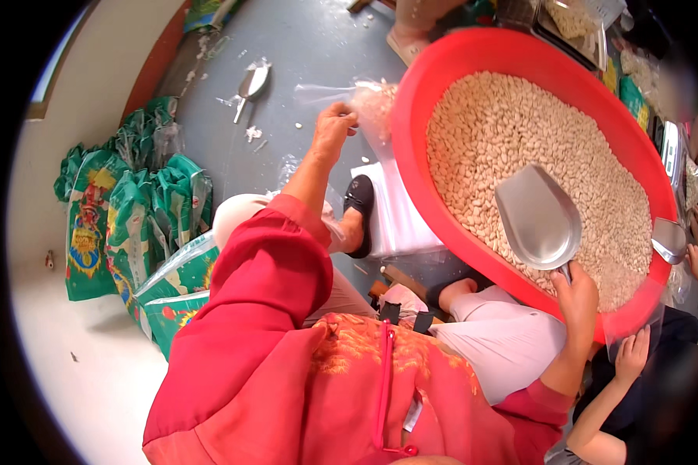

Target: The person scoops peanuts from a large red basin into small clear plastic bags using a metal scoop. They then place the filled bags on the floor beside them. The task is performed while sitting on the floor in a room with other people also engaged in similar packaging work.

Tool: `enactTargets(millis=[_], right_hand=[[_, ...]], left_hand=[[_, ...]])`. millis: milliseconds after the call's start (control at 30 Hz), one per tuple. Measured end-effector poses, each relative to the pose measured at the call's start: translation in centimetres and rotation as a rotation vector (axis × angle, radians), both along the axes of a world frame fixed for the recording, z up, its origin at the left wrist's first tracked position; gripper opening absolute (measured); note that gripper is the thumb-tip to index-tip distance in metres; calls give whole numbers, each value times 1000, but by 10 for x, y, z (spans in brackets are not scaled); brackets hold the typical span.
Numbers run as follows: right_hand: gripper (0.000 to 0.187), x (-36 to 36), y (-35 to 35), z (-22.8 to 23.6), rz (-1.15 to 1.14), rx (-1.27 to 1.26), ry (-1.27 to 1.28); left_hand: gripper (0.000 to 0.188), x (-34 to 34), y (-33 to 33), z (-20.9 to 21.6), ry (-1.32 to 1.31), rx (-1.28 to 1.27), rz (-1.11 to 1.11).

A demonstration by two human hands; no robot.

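My right hand (pixel 578 298) is wrapped round the handle of a metal scoop (pixel 537 217). The scoop hangs over a large red oval tub (pixel 412 155), and no seeds show on it. Pale, flat-looking seeds or beans (pixel 512 116) fill much of the tub; their exact kind is hard to make out. At the tub's left rim, my left hand (pixel 337 124) pinches a thin clear plastic bag (pixel 374 124), which reaches from my fingers toward the rim.
Green printed bags (pixel 93 225) stand along the wall at left. Another metal scoop (pixel 250 87) lies on the floor among white scraps. White plastic sheets (pixel 399 213) lie beside my foot. At right, another person's hand (pixel 634 353) holds clear plastic at the tub rim, near another scoop (pixel 669 240).
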State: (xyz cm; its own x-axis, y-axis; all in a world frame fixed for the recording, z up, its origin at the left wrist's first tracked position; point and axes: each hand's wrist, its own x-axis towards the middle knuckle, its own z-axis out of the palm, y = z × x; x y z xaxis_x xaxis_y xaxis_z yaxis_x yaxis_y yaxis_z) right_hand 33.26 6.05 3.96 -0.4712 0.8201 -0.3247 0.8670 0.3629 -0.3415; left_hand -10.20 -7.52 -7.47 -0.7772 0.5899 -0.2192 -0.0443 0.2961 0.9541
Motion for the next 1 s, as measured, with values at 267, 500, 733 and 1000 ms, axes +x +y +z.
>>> enactTargets(millis=[267, 500, 733, 1000], right_hand=[[15, -3, 17, -58, 407, 226, -648], [24, -80, 20, -166, 448, 102, -840], [33, -118, 16, -123, -331, -882, 837], [16, -135, -17, -83, -470, -1026, 1181]], left_hand=[[7, 35, 39, 105, 165, 33, -546], [5, 61, 50, 59, 534, 103, -975], [6, 120, 64, 82, 252, -11, -1094], [12, 115, 66, 30, 490, -108, -967]])
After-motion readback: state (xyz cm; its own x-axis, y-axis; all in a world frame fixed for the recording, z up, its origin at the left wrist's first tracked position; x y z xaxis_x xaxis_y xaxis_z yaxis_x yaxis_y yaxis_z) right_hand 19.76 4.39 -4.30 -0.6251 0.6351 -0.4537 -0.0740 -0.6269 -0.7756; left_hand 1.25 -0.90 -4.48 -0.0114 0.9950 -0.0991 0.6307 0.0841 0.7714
